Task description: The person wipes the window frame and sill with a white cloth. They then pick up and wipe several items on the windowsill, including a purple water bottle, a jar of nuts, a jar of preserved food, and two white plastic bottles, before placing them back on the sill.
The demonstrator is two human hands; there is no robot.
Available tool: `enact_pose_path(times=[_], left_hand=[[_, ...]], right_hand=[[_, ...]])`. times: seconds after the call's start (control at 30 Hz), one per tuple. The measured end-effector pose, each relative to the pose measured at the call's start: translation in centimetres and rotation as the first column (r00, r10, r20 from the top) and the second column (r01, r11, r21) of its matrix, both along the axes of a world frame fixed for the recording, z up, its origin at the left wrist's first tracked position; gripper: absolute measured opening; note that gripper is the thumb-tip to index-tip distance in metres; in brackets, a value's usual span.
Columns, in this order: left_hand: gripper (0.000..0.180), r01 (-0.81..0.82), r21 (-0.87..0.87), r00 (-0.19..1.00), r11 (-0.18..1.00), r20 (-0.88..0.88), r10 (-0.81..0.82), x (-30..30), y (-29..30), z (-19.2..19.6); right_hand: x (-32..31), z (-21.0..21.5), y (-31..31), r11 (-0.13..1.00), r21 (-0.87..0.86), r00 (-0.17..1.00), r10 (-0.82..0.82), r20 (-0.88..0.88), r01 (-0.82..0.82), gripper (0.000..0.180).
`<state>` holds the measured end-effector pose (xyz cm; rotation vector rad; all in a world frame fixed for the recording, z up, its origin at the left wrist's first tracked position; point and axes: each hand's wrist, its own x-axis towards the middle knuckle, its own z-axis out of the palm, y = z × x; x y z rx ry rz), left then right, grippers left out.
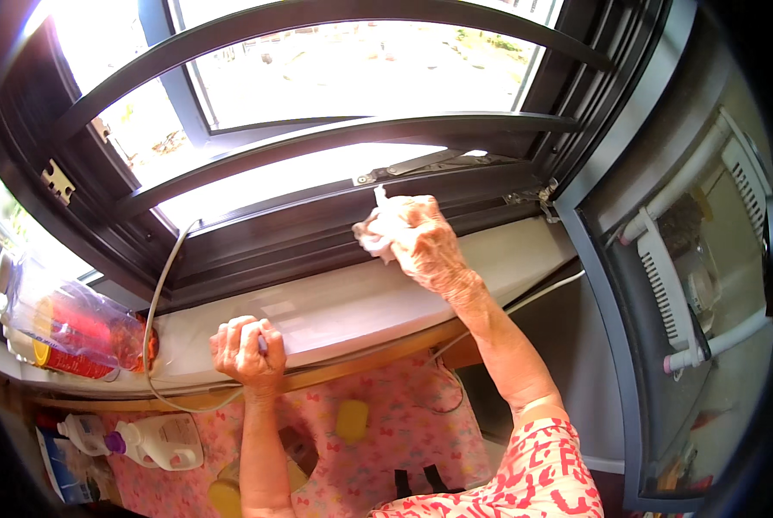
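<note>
My right hand (pixel 421 242) reaches out to the dark window frame (pixel 274 229), its fingers closed round a crumpled white tissue or cloth (pixel 374 240). One end of the white wad sticks up above the fingers, close to a metal hinge arm (pixel 421 164) on the frame. Over the front part of the pale windowsill (pixel 343 298), my left hand (pixel 250 350) is curled closed. A small lilac bit shows at its thumb side; what it is stays hidden in the fist.
Dark curved bars (pixel 335 138) cross the window opening. A pale cable (pixel 155 302) loops over the sill at left, beside plastic-wrapped jars (pixel 76 332). Below, a pink patterned cloth (pixel 404 414) carries a yellow sponge (pixel 352 420) and white bottles (pixel 166 440). An open glazed sash (pixel 611 363) stands right.
</note>
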<state>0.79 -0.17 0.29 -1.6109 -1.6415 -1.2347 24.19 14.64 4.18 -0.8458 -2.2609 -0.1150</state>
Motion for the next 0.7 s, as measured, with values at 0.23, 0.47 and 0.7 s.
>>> enact_pose_path(times=[0.23, 0.47, 0.7], left_hand=[[0.011, -0.022, 0.008, 1.000, 1.000, 0.000, 0.022, 0.0, 0.1, -0.2], [0.011, -0.021, 0.017, 1.000, 1.000, 0.002, 0.021, -0.2, 0.2, -0.2], [0.011, -0.003, 0.041, 1.000, 0.999, 0.003, 0.003, -0.4, 0.4, -0.5]], right_hand=[[6.6, 1.3, 1.2, 0.951, -0.026, 0.949, -0.304, 0.089, 0.307, 0.022], [6.9, -0.7, 2.4, 0.704, 0.151, 0.703, -0.708, 0.068, 0.694, 0.014], [0.1, 0.3, -0.1, 0.831, 0.093, 0.825, -0.556, 0.098, 0.549, 0.014]])
